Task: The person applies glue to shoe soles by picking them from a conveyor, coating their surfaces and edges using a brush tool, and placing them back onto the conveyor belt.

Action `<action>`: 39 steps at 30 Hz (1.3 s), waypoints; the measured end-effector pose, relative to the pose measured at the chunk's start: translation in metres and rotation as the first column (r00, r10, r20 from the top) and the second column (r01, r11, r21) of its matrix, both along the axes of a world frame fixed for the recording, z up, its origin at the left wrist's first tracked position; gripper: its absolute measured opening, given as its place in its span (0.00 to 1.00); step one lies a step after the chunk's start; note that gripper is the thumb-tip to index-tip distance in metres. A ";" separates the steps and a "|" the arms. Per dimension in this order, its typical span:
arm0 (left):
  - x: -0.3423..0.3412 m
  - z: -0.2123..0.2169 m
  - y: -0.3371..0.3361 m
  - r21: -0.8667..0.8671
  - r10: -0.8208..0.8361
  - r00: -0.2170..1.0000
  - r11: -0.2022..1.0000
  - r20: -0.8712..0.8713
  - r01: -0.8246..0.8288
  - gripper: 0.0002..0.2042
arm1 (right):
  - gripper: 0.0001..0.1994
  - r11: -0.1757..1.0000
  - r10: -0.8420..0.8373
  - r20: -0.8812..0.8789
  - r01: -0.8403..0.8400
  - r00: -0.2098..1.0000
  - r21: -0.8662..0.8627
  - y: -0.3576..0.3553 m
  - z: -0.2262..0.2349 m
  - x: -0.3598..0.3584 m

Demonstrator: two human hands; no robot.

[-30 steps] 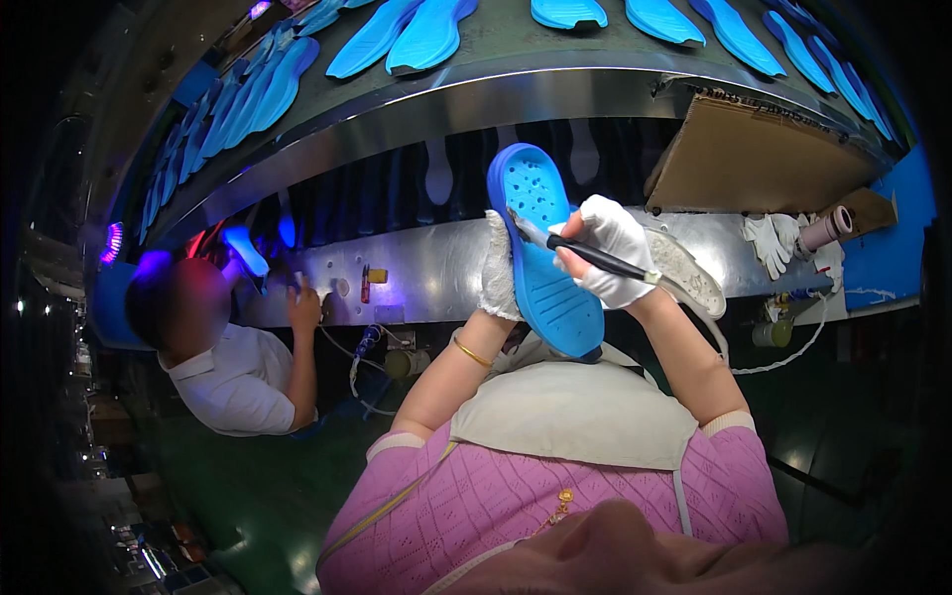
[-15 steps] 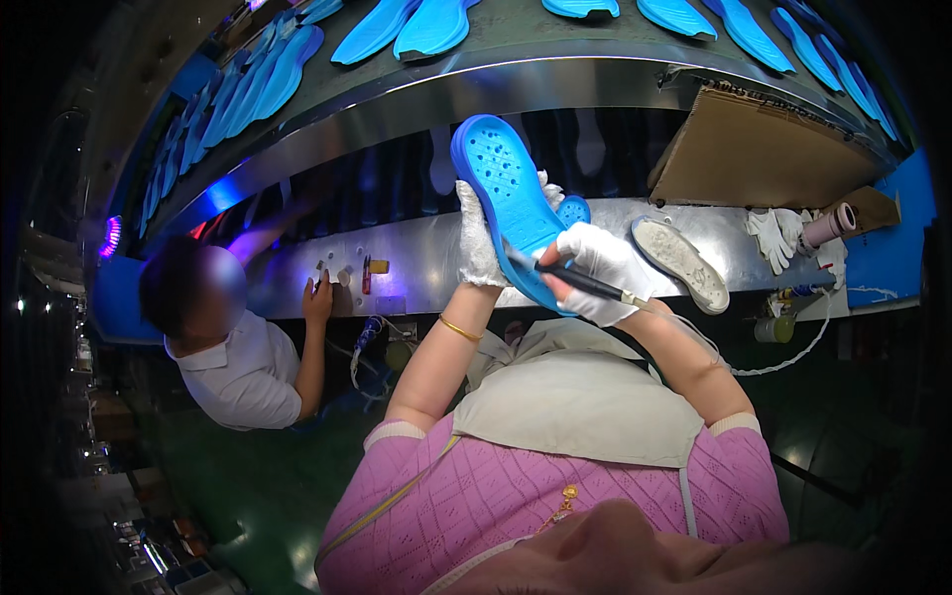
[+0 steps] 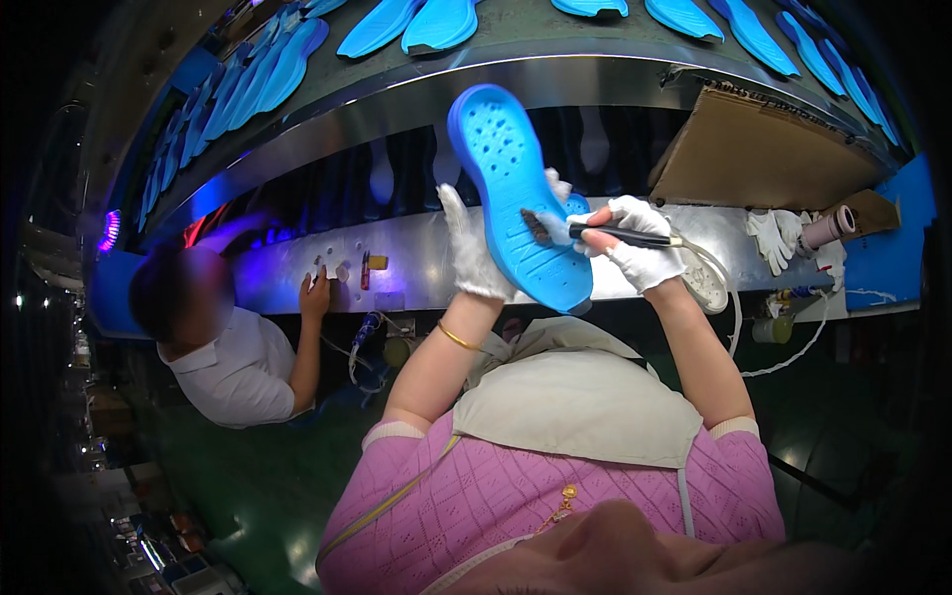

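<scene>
A blue shoe sole [image 3: 511, 188], with a cluster of small holes at its far end, is held up over the metal ledge. My left hand [image 3: 474, 248], in a white glove, grips it from below and along its left edge, with fingertips showing at its right side. My right hand [image 3: 640, 243], in a white glove with bare fingertips, holds a black-handled brush [image 3: 630, 236] with a pale tube at its rear. The brush's bristles lie against the middle of the sole. A second blue piece with holes shows partly behind the sole.
Several blue soles [image 3: 441, 25] lie on the conveyor belt [image 3: 526, 35] beyond. On the metal ledge [image 3: 421, 268], a pale sole [image 3: 706, 283] is partly hidden by my right hand. Cardboard [image 3: 759, 149] and white gloves [image 3: 772, 238] are right; a co-worker [image 3: 233, 347] is left.
The brush has moved from the sole's near left edge to its middle, and my right hand has shifted right. The sole is slightly farther from me, its far end raised.
</scene>
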State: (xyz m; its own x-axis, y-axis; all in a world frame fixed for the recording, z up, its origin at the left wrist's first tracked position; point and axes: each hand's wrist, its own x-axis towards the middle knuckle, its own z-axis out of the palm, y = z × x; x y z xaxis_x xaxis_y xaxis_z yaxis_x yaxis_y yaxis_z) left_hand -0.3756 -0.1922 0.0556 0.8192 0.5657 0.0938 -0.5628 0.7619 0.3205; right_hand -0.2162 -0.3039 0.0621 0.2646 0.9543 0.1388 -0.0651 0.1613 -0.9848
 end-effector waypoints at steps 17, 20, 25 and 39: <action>0.009 0.002 0.004 0.290 0.130 0.991 0.947 0.041 -0.137 0.48 | 0.05 0.918 -0.153 0.395 -0.018 0.906 0.396 -0.005 -0.013 -0.040; 0.006 0.004 0.009 0.269 0.088 0.994 0.958 0.065 -0.102 0.48 | 0.06 0.984 0.168 -0.243 -0.176 0.955 -0.010 -0.002 -0.006 -0.039; 0.001 0.008 0.018 0.288 -0.001 0.992 0.957 0.122 -0.035 0.49 | 0.06 0.991 0.097 -0.219 -0.073 0.971 0.116 0.003 -0.002 -0.022; -0.005 0.026 0.045 0.171 -0.173 0.984 0.972 0.037 0.164 0.43 | 0.07 0.948 0.317 -0.072 -0.314 0.945 0.059 -0.007 0.000 -0.009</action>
